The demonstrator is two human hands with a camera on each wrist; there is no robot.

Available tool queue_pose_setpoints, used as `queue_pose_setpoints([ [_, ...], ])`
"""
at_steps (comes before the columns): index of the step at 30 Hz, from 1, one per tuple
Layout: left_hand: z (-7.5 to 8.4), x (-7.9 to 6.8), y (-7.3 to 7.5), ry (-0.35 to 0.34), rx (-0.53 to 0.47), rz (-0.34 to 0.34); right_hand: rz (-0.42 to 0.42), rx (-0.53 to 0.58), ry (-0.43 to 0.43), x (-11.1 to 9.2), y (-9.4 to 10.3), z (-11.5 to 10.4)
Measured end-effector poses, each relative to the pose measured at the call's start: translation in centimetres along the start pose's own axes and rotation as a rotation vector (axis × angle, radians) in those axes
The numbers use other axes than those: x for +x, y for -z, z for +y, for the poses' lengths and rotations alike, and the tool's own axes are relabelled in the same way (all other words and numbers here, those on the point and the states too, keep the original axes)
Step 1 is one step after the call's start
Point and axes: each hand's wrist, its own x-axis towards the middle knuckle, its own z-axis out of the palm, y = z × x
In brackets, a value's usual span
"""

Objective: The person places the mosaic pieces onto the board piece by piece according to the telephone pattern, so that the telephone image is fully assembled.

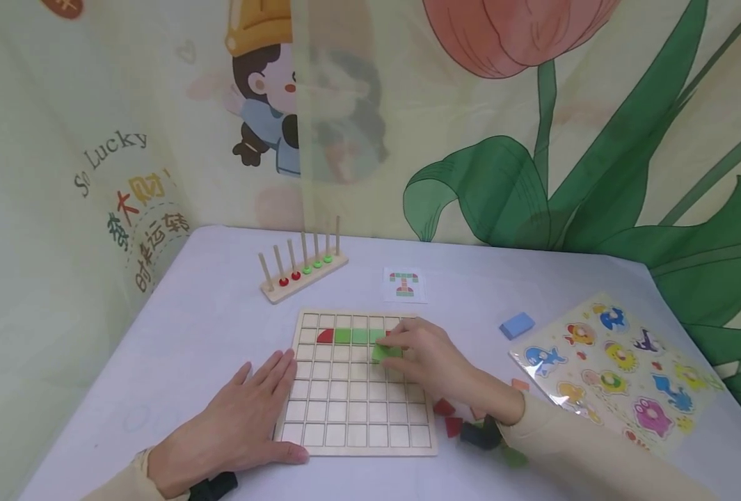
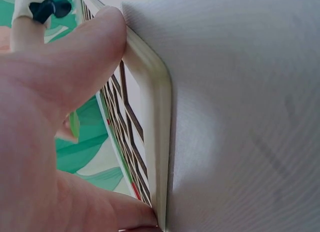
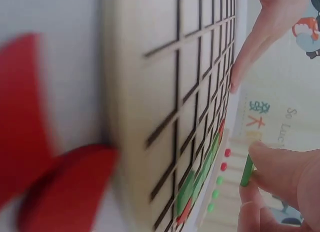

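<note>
My right hand point(image 1: 429, 355) is over the upper right of a wooden grid board point(image 1: 335, 417). Thumb and fingertips pinch a green tile point(image 3: 247, 170), seen edge-on in the right wrist view. In the board's second row lie a red quarter-round tile point(image 1: 325, 337), several green square tiles point(image 1: 342, 336) and, at the row's right end, another red piece point(image 3: 184, 212), mostly behind the fingers in the head view. My left hand point(image 1: 232, 410) rests flat at the board's left side, its straight fingertips along the edge and its thumb at the near left corner.
Loose red tiles point(image 1: 453, 426) and a green piece point(image 1: 514, 456) lie right of the board. Beyond it stand a peg rack point(image 1: 307, 278) with red and green beads and a pattern card point(image 1: 404, 285). A blue block point(image 1: 517, 325) sits beside a sea-animal puzzle point(image 1: 595, 376).
</note>
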Motion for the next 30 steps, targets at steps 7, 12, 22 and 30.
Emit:
queue_pose_setpoints([
  [7,0.0,0.0,0.1,-0.001,0.001,-0.001,-0.026,-0.042,0.131,3.7,-1.4,-1.6],
  [12,0.0,0.0,0.1,-0.007,0.006,0.002,-0.098,-0.059,0.13,5.5,-2.4,-2.5],
  [22,-0.1,-0.2,0.1,-0.015,0.006,0.01,-0.186,-0.1,0.134,7.5,-3.7,-3.2],
  [30,-0.1,0.0,0.1,0.0,0.01,-0.008,-0.212,-0.151,0.091,8.2,-4.6,-3.7],
])
